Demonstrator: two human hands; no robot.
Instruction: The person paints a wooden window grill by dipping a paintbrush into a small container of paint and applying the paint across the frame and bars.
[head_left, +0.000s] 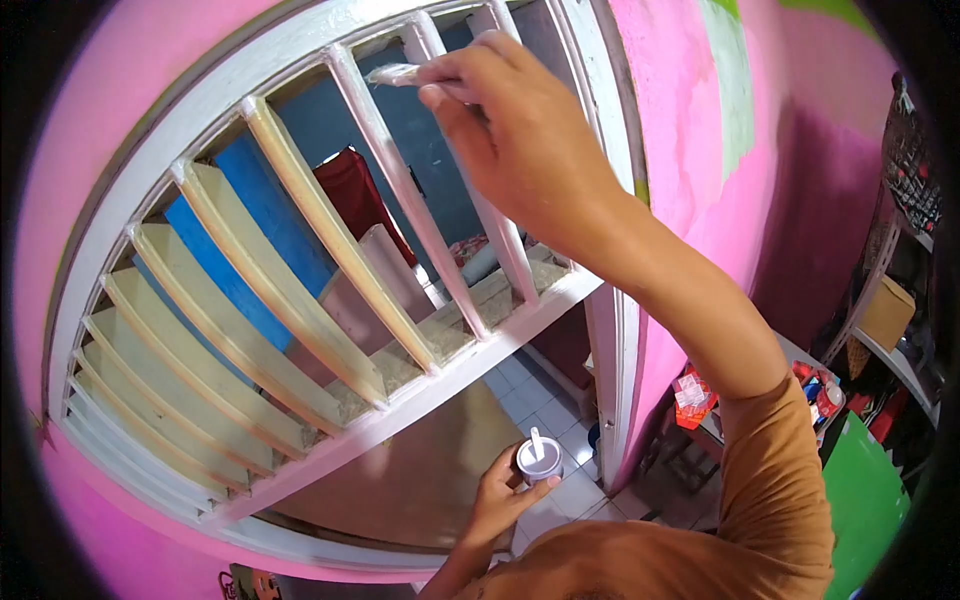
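My right hand point(525, 140) is raised at the top, its fingers pinched round a small paintbrush point(394, 75) with whitish bristles. The bristle tip points left, close to the upper end of a white-painted slat point(400, 180); I cannot tell whether they touch. Lower down, my left hand point(498, 497) grips a small paint pot point(541, 460) holding white paint, with a pale stick standing in it. Left of the brush, several slats, such as this one point(320, 225), show bare yellowish wood on their front edges. The fingers hide most of the brush handle.
A white frame point(420, 410) surrounds the slats, set in a pink wall point(690, 150). Through the gaps show a blue panel point(235, 250) and a dark red cloth point(360, 200). At right are a shelf point(900, 370) and a green board point(855, 510). Tiled floor point(560, 410) lies below.
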